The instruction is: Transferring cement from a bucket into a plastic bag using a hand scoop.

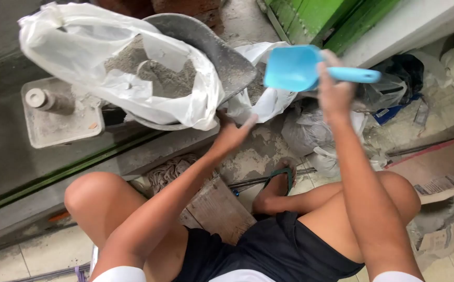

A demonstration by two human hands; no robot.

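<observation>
right hand: your right hand is clenched round the handle of a light blue plastic scoop, raised, scoop blade pointing away to the left of the hand, handle end sticking out to its right.
scoop contents: cannot tell, you see only the back of the blade.
left hand: your left hand is released, fingers spread, touching the lower edge of the white plastic bag; not gripping anything that shows.
bag: open-mouthed, holds grey powder, sits up and to the left of your left hand, leaning on a grey metal pan.
pan: tilted, dusty, just above your left hand, between the two hands and further out.
second bag: another white plastic bag crumpled between your hands, just below the scoop.
stand: grey square base with a short post, well left of your left hand, beyond the bag.
floor: dusty concrete below your left hand; wooden board under your left forearm.
foot: sandalled foot below and between both hands.
cardboard: flat sheet to the right of your right arm.
green frame: above your right hand, well apart.
</observation>
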